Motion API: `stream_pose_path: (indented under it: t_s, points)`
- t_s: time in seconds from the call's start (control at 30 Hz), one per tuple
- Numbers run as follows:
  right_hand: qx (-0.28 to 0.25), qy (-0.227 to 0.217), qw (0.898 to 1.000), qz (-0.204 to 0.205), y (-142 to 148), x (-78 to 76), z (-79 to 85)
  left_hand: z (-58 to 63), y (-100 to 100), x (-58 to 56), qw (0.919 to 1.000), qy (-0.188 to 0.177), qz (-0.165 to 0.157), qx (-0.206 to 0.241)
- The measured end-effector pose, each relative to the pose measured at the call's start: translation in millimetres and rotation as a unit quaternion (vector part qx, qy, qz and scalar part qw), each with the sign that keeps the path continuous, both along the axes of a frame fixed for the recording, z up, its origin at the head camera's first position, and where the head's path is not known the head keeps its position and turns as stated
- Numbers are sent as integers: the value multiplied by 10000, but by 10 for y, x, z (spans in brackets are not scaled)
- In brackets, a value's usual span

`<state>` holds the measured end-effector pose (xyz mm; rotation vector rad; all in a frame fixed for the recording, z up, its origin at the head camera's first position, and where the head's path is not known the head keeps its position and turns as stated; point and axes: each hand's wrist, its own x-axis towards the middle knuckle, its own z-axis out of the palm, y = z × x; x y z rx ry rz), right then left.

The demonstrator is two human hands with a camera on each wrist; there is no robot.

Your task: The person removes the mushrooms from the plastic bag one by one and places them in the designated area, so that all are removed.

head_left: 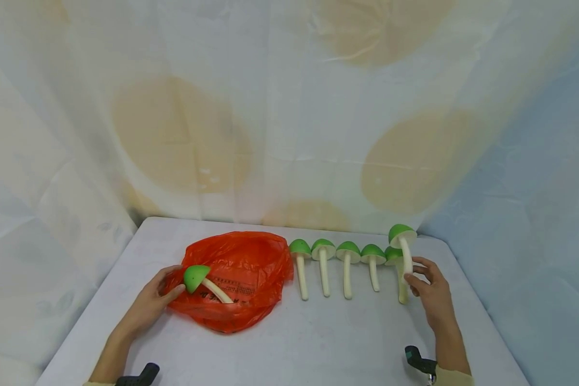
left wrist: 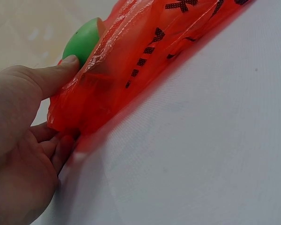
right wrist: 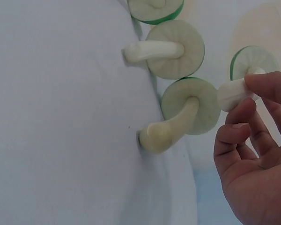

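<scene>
Above the right end of a row, my right hand (head_left: 431, 292) pinches the stem of a toy mushroom (head_left: 407, 257) with a green cap and white stem. In the right wrist view, thumb and fingertips grip the stem's lower end, and this mushroom (right wrist: 232, 95) is clear of the table. At the left, my left hand (head_left: 147, 301) holds the edge of a red plastic bag (head_left: 265, 287), thumb on the near side and fingers partly hidden under it. Another mushroom (head_left: 196, 279) lies in the bag's opening, its cap close by the left thumb.
Several similar mushrooms (head_left: 347, 268) lie side by side, caps toward the back, right of the bag. The rightmost one (head_left: 402, 289) is partly hidden behind the held mushroom. A white-covered table (head_left: 328, 343) bears everything; patterned curtains (head_left: 309, 134) hang behind and at both sides.
</scene>
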<state>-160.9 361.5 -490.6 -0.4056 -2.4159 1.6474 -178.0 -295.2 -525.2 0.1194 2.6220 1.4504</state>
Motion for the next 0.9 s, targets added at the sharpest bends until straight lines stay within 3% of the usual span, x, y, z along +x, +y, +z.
stream_pose_path:
  t_s: [0.67,0.9]
  points:
    - [262,-157,9985,-453,257,15,-98,-5,21,-6,10000,-50,53,-27]
    - [370,-408,9973,-482,354,53,-166,-11,18,-6,9999,-66,75,-88]
